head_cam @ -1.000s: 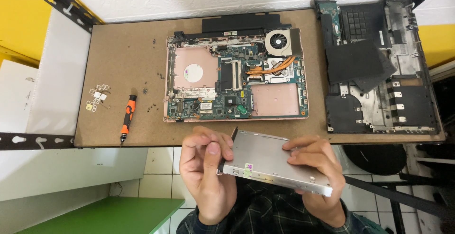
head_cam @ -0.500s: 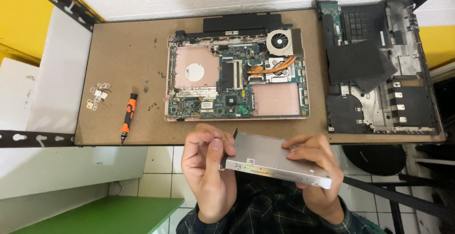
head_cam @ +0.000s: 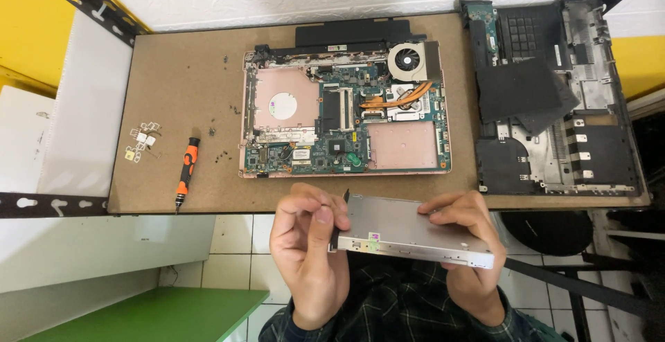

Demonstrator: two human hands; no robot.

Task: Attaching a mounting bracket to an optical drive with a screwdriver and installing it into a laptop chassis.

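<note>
Both hands, left [head_cam: 308, 259] pinching its black end and right [head_cam: 465, 245] gripping the far side, hold the drive [head_cam: 409, 231] off the table [head_cam: 173, 72], where a slip would drop it floorward.

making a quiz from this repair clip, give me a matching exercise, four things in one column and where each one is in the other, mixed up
Things
1. slim silver drive
2. orange screwdriver
3. open laptop base with bare circuit board
4. dark laptop cover panel

Places
A. lying on the right end of the brown board
B. held off the board's near edge between the left hand and the right hand
C. lying near the board's left end, beside small white parts
D. lying in the middle of the board

Pairs: 1-B, 2-C, 3-D, 4-A
</note>
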